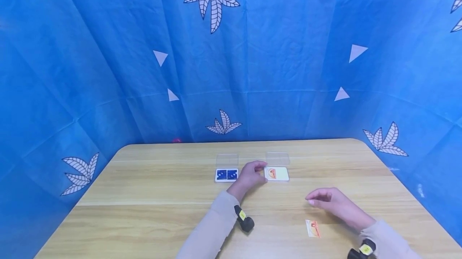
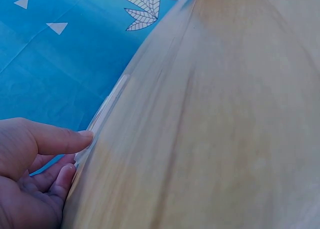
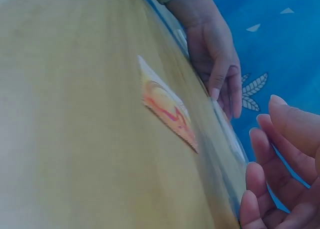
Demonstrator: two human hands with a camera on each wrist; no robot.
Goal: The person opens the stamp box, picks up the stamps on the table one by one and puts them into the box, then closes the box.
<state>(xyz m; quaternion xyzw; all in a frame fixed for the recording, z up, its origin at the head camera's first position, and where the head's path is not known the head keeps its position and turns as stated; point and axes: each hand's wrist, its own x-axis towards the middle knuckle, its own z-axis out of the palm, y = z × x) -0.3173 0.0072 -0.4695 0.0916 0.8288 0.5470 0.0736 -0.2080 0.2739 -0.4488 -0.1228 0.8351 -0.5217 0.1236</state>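
The left hand (image 1: 250,175) pinches a rectangular white plastic box (image 1: 282,174), seemingly steadying it, the relaxed right hand (image 1: 335,203) empty near a square orange-and-white packet (image 1: 313,229).

Orange packet (image 1: 313,229), flat on table (image 1: 144,187); open white case (image 1: 282,174), second packet (image 1: 272,173) inside

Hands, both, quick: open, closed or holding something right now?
Left hand: holding the left edge of the right-hand open case.
Right hand: open, fingers loosely curled, holding nothing.
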